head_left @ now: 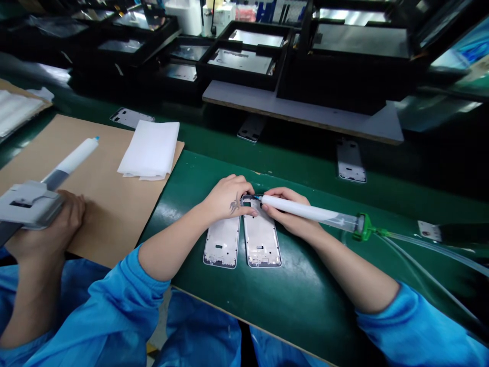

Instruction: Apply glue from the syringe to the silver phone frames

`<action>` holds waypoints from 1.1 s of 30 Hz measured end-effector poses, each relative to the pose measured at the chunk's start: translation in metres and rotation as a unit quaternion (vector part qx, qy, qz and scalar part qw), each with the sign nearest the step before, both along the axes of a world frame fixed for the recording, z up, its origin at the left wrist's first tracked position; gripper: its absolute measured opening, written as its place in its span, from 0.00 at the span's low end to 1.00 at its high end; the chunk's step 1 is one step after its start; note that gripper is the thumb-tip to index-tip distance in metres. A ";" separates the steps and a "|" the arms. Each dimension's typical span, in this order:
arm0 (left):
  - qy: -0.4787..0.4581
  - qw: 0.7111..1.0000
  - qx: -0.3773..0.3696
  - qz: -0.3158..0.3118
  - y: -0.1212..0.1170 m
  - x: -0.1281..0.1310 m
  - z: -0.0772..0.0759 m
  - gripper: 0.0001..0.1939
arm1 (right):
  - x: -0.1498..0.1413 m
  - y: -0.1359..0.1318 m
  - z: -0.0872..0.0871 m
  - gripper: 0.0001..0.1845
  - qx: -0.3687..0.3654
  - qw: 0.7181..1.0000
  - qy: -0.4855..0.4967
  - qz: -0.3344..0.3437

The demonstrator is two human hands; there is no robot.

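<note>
Green table (305,300) fills the middle, and across twelve o'clock, black trays (244,75)! Brown card (114,219) spreads at nine, and there a co-worker's hand (61,224) is up against a grey gun (32,204). Now the syringe (305,209), slanting in from between three and four o'clock, nozzle at dead centre. White cloth (151,150) sits at ten, on the card. To the hands: the right hand (286,220), at four, has thumb and fingers closed round the syringe's front end. The left hand (229,199), at eight, has bent fingers, thumb laid on the five o'clock frame (262,239); whether it pinches that edge, I can't quite tell. Just beside lies the seven o'clock frame (222,242), flat, top end under the left hand. And the blue tip (258,198), right over the five o'clock frame's top end!
</note>
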State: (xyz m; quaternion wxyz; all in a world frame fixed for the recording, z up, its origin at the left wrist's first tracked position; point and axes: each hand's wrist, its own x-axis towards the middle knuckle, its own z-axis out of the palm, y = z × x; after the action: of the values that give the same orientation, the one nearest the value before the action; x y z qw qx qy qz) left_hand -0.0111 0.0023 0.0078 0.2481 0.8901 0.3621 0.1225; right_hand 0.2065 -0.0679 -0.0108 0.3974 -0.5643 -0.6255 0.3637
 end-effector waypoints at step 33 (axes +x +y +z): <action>0.006 1.000 0.004 -0.009 0.002 0.001 -0.002 0.32 | 0.002 0.000 0.005 0.10 -0.032 0.999 0.002 0.009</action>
State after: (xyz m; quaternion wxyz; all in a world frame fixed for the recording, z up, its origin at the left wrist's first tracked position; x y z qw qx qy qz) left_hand -0.0098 0.0045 0.0061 0.2435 0.8950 0.3552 0.1164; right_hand 0.2089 -0.0678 -0.0060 0.3772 -0.5699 -0.6183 0.3881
